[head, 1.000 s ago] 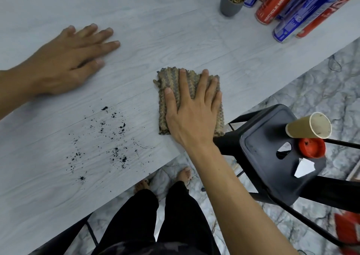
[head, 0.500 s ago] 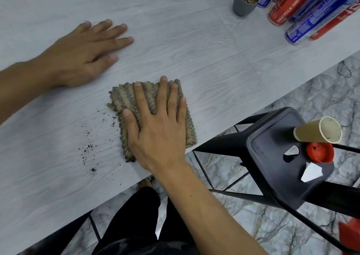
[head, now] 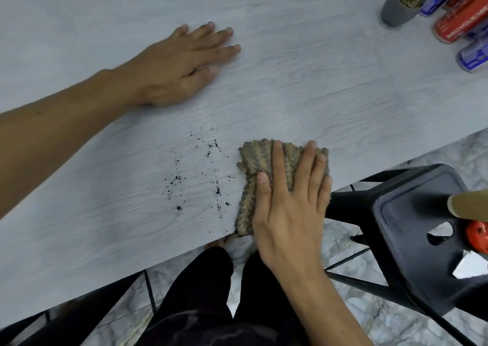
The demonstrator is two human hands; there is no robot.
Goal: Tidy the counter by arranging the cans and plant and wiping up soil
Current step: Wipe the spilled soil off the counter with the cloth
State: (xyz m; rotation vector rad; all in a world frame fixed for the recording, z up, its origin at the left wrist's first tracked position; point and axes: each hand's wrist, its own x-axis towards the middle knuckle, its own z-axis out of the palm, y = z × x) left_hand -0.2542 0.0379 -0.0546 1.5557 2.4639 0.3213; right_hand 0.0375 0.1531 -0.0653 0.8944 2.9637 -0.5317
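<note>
1. Pale grey wood-grain counter (head: 317, 62) fills most of the view, and its near edge runs diagonally. Below it lies a marbled tile floor (head: 343, 253).
2. 1 black metal stool (head: 412, 242) stands on the floor just beside the counter's edge, at the right. On its seat rest 1 cardboard tube (head: 470, 205) and 1 red round thing (head: 478, 237), both cut by the frame.
3. 1 person stands at the counter, with black trousers (head: 200, 279) showing below the edge.
4. The left hand (head: 182, 65) lies palm down on bare counter, well apart from the cloth. Its fingers are straight and slightly spread, holding nothing.
5. The right hand (head: 287, 213) presses flat on 1 cloth (head: 257, 158), fingers straight and close together, thumb out to the left.
6. That cloth is brown, knobbly and folded. Its lower end reaches the counter's near edge.
7. The cans (head: 459, 20) crowd the far right corner. At least 4 show, 2 red and 2 blue, but the frame cuts them, so the full count cannot be told.
8. 1 plant (head: 396, 10) sits in a small grey pot just left of the cans.
9. Black soil (head: 195, 176) specks lie scattered just left of the cloth, between the 2 hands.
</note>
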